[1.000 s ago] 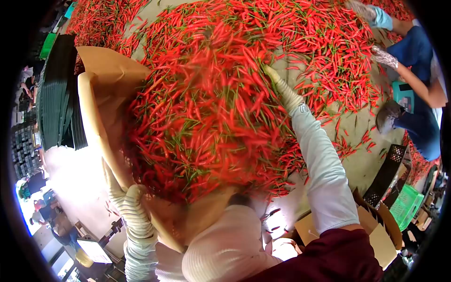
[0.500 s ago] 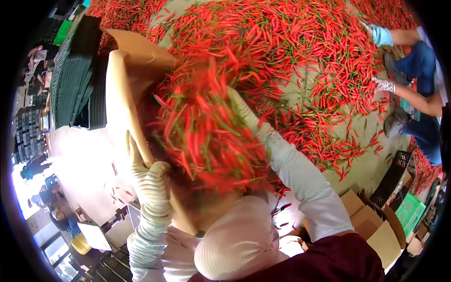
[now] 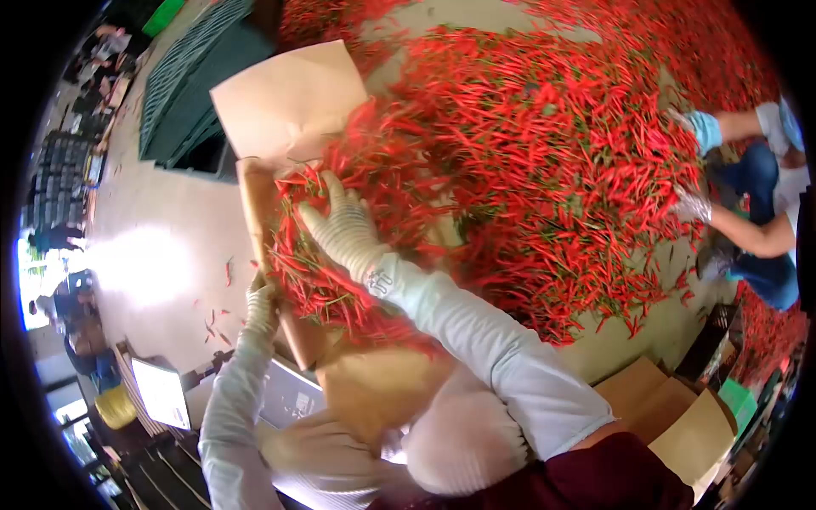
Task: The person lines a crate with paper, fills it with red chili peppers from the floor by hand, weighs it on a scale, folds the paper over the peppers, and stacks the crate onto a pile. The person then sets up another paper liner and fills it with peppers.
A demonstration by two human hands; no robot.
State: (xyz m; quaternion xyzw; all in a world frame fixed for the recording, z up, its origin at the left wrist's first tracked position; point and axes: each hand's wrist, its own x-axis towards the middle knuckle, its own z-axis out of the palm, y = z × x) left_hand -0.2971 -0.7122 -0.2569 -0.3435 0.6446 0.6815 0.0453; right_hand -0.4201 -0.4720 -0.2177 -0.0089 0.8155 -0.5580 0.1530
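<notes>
A cardboard box [image 3: 297,336] with raised flaps stands in front of my knees, holding red chili peppers [image 3: 319,285] with green stems. My left hand [image 3: 260,308], in a pale ribbed glove, grips the box's left wall; its fingertips are partly hidden. Over the peppers inside the box, my right hand [image 3: 347,231], gloved too, lies palm down with thumb and fingers apart. It touches the peppers beneath it. Beyond the box's right side spreads a large pile of red chili peppers [image 3: 527,161] on the floor, blurred close to the box.
Stacked dark green crates [image 3: 191,93] stand behind the box on the left. Across the pile, another person's gloved hands [image 3: 693,206] reach into the peppers. Open cardboard boxes [image 3: 654,399] and a green crate [image 3: 738,404] lie at the lower right. A grey box [image 3: 289,395] is by my left arm.
My right arm has swung left from the pile, bringing a mass of peppers into the box. The view has shifted. My left hand stays at the box's left wall.
</notes>
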